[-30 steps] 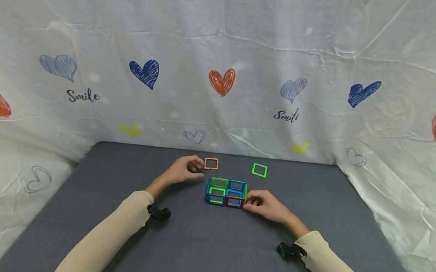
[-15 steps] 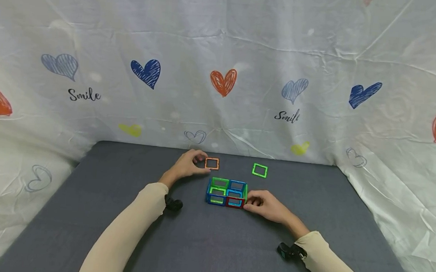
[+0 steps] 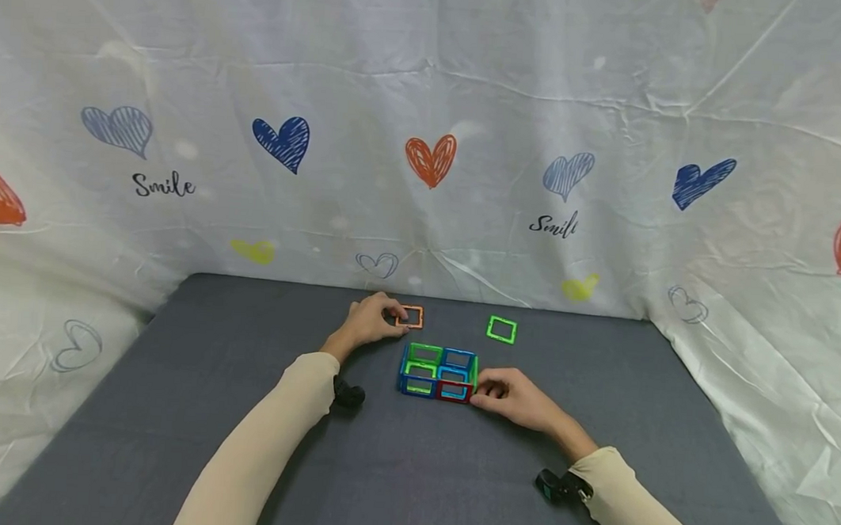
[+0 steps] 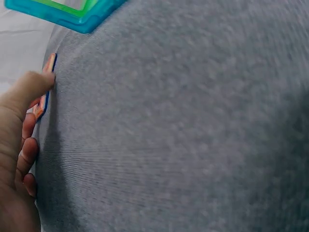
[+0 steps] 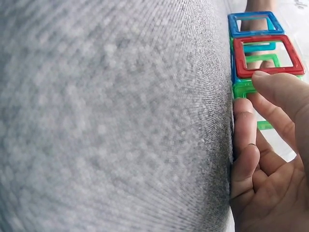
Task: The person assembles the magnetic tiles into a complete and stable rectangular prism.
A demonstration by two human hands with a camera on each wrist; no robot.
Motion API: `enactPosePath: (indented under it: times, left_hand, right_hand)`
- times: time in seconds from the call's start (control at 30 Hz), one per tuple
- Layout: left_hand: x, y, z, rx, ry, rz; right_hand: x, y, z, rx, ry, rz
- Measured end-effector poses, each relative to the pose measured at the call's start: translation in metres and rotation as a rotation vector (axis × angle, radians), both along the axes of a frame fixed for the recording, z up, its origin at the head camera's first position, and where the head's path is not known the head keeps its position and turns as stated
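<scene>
My left hand point(image 3: 371, 321) has its thumb and fingers at the left side of an orange square magnetic tile point(image 3: 421, 318), which lies flat at the back of the table. In the left wrist view the thumb presses on this orange tile point(image 4: 52, 60), and the other fingers curl behind it. A low box of magnetic tiles point(image 3: 437, 385), blue, green and red, stands in the middle. My right hand point(image 3: 519, 400) holds its right end. The right wrist view shows the thumb on the edge of the red tile point(image 5: 240, 58), with fingers curled beside the green end.
A loose green square tile point(image 3: 503, 319) lies behind the box, toward the right. The grey cloth-covered table point(image 3: 395, 483) ends at a white curtain point(image 3: 358, 93) printed with hearts. Black wrist cameras point(image 3: 348, 393) sit on both sleeves.
My left hand has moved right and toward the back, and its fingers have closed in on the orange tile. The right hand and the tile box have stayed in place.
</scene>
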State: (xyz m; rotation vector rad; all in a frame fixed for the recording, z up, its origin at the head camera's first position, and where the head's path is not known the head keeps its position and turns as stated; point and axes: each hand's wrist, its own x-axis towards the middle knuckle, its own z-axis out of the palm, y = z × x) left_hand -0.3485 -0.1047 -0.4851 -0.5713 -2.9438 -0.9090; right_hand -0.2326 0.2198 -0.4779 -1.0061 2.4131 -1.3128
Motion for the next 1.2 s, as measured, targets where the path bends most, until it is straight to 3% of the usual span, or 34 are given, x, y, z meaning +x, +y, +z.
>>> enactPosePath:
  times: [0.23,0.67,0.93,1.2]
  left_hand:
    - [0.002,-0.001,0.005,0.038,-0.017,-0.033]
    - [0.011,-0.013,0.012,0.066,0.031,-0.072]
    - [0.023,-0.025,0.020,0.150,0.072,-0.113]
    - [0.043,-0.025,0.033,0.223,0.101,-0.170]
  right_hand:
    - [-0.001,0.000,-0.001,0.006,-0.006,-0.009]
    - [-0.002,0.000,-0.002,-0.022,0.032,0.017]
    - [-0.001,0.001,-0.003,-0.021,0.021,0.013]
    - [-0.001,0.001,-0.001,-0.011,0.006,0.003]
